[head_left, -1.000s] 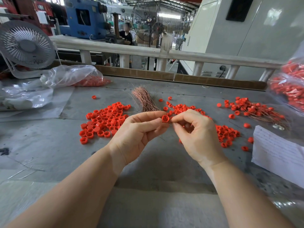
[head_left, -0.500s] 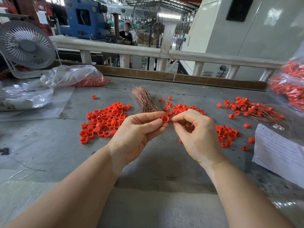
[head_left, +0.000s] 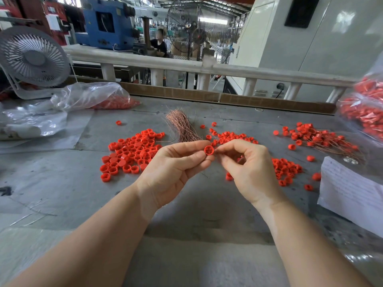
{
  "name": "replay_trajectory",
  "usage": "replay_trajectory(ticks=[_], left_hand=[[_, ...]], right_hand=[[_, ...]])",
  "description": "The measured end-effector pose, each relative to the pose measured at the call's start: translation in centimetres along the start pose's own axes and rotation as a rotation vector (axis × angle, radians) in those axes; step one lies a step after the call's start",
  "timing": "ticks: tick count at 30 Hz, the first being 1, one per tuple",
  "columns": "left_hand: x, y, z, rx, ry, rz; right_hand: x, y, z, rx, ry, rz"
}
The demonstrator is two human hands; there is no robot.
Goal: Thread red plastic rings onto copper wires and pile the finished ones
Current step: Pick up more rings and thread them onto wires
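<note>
My left hand [head_left: 172, 168] pinches a red plastic ring [head_left: 209, 150] between thumb and forefinger above the table. My right hand [head_left: 248, 168] meets it from the right, fingertips pinched on a thin copper wire at the ring; the wire is barely visible. A bundle of copper wires [head_left: 183, 127] lies just behind my hands. Loose red rings [head_left: 132, 150] are heaped to the left, and more [head_left: 288, 168] lie to the right behind my right hand. A pile of rings threaded on wires [head_left: 319, 137] sits at the far right.
A clear bag with red rings [head_left: 97, 98] and a small white fan [head_left: 34, 59] stand at the back left. Another bag of red parts [head_left: 364, 112] is at the right edge. White paper [head_left: 350, 189] lies at the right. A railing [head_left: 186, 65] borders the table's far side.
Both hands have stayed nearly in place; my right fingers have shifted slightly at the ring, still working the wire.
</note>
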State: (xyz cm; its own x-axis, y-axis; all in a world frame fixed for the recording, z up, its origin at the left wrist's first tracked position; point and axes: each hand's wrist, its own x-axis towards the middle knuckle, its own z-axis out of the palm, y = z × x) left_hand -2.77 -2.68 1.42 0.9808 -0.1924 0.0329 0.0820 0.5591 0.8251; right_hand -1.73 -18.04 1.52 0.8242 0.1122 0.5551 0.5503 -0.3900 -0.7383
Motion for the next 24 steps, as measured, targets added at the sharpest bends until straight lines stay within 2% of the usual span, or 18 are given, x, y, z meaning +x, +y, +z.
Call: replay_trajectory(ticks=[9, 24], left_hand=[[-0.1, 0.13, 0.13, -0.037, -0.068, -0.037], [-0.09, 0.06, 0.08, -0.056, -0.07, -0.03]], right_hand=[[0.12, -0.27, 0.03, 0.107, -0.025, 0.064], [0.19, -0.08, 0.12, 0.22, -0.057, 0.133]])
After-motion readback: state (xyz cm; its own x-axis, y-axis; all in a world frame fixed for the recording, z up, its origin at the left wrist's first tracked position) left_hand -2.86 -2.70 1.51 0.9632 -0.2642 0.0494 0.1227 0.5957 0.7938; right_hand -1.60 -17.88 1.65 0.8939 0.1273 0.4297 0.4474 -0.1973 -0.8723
